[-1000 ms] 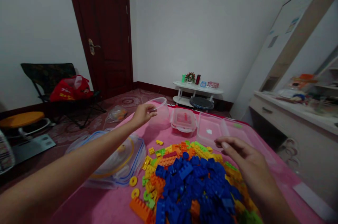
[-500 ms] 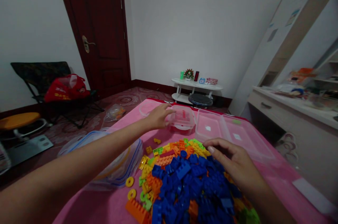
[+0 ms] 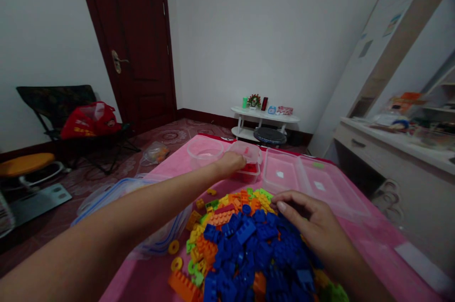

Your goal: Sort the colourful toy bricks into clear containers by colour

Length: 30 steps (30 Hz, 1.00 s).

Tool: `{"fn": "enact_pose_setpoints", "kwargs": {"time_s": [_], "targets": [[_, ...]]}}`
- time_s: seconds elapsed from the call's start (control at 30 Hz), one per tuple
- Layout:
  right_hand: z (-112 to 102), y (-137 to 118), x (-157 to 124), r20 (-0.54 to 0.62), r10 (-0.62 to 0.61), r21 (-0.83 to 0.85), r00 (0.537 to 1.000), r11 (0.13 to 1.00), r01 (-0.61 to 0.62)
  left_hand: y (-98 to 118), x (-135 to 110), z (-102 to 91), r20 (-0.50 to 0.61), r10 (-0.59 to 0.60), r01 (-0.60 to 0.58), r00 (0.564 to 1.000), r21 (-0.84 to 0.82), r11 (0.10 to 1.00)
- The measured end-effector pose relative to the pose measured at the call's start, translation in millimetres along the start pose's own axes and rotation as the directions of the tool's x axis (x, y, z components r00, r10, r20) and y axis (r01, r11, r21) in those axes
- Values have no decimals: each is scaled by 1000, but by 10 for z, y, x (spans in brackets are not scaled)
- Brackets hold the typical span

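Observation:
A heap of toy bricks (image 3: 249, 245), mostly blue with orange, yellow and green ones, lies on the pink table (image 3: 359, 235). My right hand (image 3: 314, 233) rests on the heap's right side, fingers spread flat over the blue bricks. My left hand (image 3: 231, 163) reaches to the far side, its fingers closed on the left edge of a small clear box (image 3: 250, 162) with red bricks inside; its lid looks tilted up. A round clear tub (image 3: 205, 150) stands just left of that box.
Two flat clear trays (image 3: 284, 174) (image 3: 329, 190) lie right of the small box. A large clear container with a blue-rimmed lid (image 3: 156, 238) sits under my left forearm. On the floor are a folding chair with a red bag (image 3: 88, 122), a low white table (image 3: 265, 117) and a desk (image 3: 394, 150).
My left hand set the round tub down at the table's far edge and moved right onto the small box. My right hand lowered onto the brick heap.

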State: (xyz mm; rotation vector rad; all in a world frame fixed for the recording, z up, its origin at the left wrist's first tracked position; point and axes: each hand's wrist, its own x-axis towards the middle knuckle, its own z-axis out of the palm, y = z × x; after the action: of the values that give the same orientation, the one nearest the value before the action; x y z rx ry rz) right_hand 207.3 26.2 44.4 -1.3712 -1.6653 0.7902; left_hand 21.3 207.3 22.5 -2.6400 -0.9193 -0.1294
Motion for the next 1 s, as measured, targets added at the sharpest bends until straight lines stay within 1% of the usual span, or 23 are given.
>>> {"fn": "enact_pose_setpoints", "kwargs": {"time_s": [0.1,0.17,0.2,0.27,0.3,0.33,0.4,0.43,0.5,0.57,0.6,0.67,0.7,0.73,0.77,0.8,0.87,0.93,0.97,1.0], "targets": [[43,-2,-7,33,-14,-38,999,999,15,-106,102,-126,-67,-75,75,995,-6,997],[63,-10,-11,48,-31,-60,998,998,34,-224,187,-250,-122,-157,159,980,1,987],[69,-14,-14,53,-40,-71,998,996,44,-299,223,-321,-151,-202,206,968,6,979],[73,-16,-17,62,-57,-97,996,993,62,-476,254,-465,-216,-308,315,927,-3,949],[74,-12,-16,67,-62,-109,996,992,69,-573,242,-532,-253,-365,371,896,-25,928],[75,-3,-13,69,-66,-118,995,990,74,-672,210,-592,-297,-423,423,856,-67,904],[82,30,-2,68,-66,-128,996,989,74,-860,91,-686,-387,-515,478,765,-195,856],[90,52,5,69,-65,-128,996,989,73,-943,14,-719,-427,-549,475,719,-274,836],[111,99,19,68,-61,-126,996,990,70,-1068,-149,-759,-480,-609,427,631,-441,789],[129,139,28,64,-61,-126,996,990,69,-1127,-300,-775,-470,-700,369,537,-615,697],[133,153,31,56,-61,-130,997,989,67,-1130,-372,-778,-435,-756,346,490,-698,626],[127,169,31,41,-58,-147,998,987,63,-1092,-530,-787,-309,-859,295,408,-846,445],[118,172,30,42,-56,-157,998,986,62,-1060,-630,-795,-225,-893,260,389,-903,341],[106,171,26,42,-53,-167,998,984,59,-1024,-753,-803,-136,-912,223,388,-946,236],[94,168,22,43,-49,-175,998,983,56,-989,-902,-812,-48,-916,186,399,-974,132],[84,164,18,46,-45,-180,998,982,53,-958,-1078,-819,40,-897,170,441,-985,40],[75,156,12,48,-45,-184,998,982,54,-917,-1494,-818,173,-867,184,467,-978,-96],[82,147,9,49,-55,-181,997,981,63,-898,-1949,-784,336,-831,299,444,-929,-215],[89,141,10,49,-62,-179,997,981,70,-890,-2171,-750,412,-798,367,440,-894,-259],[98,134,11,43,-69,-175,997,982,75,-880,-2379,-706,476,-771,431,423,-854,-291]]}}
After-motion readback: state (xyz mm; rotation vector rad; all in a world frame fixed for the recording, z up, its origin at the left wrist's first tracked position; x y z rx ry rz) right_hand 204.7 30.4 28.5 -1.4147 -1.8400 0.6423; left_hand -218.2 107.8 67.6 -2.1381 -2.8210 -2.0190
